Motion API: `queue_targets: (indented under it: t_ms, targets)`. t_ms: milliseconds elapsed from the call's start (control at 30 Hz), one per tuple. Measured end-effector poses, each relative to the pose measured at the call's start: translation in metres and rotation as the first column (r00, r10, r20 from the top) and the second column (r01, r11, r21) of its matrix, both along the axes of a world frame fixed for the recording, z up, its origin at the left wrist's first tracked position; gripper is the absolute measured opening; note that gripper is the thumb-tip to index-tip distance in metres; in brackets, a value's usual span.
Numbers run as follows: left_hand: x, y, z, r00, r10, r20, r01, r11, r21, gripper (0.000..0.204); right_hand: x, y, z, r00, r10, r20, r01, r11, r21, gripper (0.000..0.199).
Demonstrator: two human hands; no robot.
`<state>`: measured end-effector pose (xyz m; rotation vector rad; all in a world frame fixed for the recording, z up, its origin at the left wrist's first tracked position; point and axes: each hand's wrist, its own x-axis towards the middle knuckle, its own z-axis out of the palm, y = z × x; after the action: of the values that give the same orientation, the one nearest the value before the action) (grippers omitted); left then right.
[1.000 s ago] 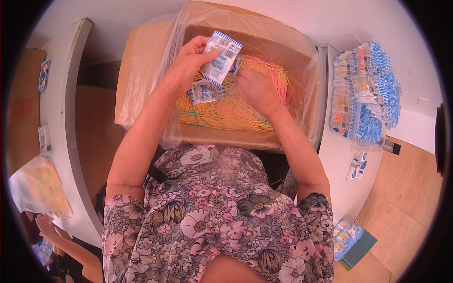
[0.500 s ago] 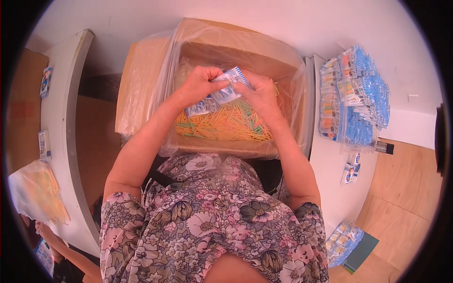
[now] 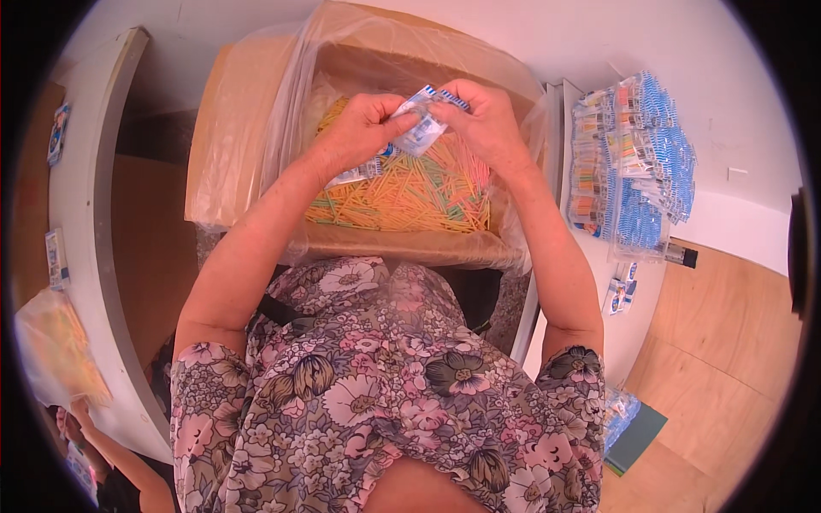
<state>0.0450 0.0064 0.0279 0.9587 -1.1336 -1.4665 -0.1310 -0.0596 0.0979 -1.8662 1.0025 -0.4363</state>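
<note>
Over a cardboard box [image 3: 410, 245], both of my hands pinch one small clear-and-blue plastic packet [image 3: 421, 138] with a blue-striped top edge. My left hand [image 3: 355, 135] grips its left side between thumb and fingers. Thumb and fingers of my right hand [image 3: 486, 130] close on its upper right, where the striped edge shows in two parts. Whether anything is inside the packet, I cannot tell. Thin sticks [image 3: 410, 197] in yellow, orange, green and pink fill the box below. Another similar packet [image 3: 355, 174] lies on them, partly under my left forearm.
A clear plastic liner [image 3: 278, 137] drapes over the box. To the right, many filled striped packets [image 3: 637, 162] stand stacked on a white surface, with a few small packets [image 3: 623, 291] nearer. On the left, a bag of sticks [image 3: 60, 350] lies beside another person's arm [image 3: 111, 449].
My right hand has shifted up to the packet's striped top edge, and the packet has tilted. The whole view has moved slightly, so the surroundings sit higher and further left.
</note>
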Motion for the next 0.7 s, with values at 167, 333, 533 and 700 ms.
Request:
queue_targets:
  t_ms: [167, 333, 533, 700]
  targets:
    - [0.012, 0.002, 0.003, 0.975, 0.156, 0.156, -0.161, 0.987, 0.02, 0.02, -0.004, 0.021, -0.025, 0.982, -0.189, 0.027, 0.178, 0.955, 0.236, 0.016]
    - [0.008, 0.002, 0.006, 0.981, 0.163, 0.109, -0.171, 0.983, 0.072, 0.021, -0.028, 0.065, -0.095, 0.795, 0.35, -0.496, -0.443, 0.893, -0.079, 0.023]
    - [0.006, -0.001, -0.007, 0.981, 0.193, 0.031, -0.195, 0.978, 0.072, 0.019, 0.003, 0.08, -0.11, 0.429, 0.5, -0.753, -0.563, 0.799, 0.21, 0.017]
    - [0.006, -0.003, -0.005, 0.984, 0.176, 0.035, -0.178, 0.979, 0.097, 0.019, 0.0, 0.079, -0.127, 0.505, 0.556, -0.66, -0.542, 0.799, 0.258, 0.017]
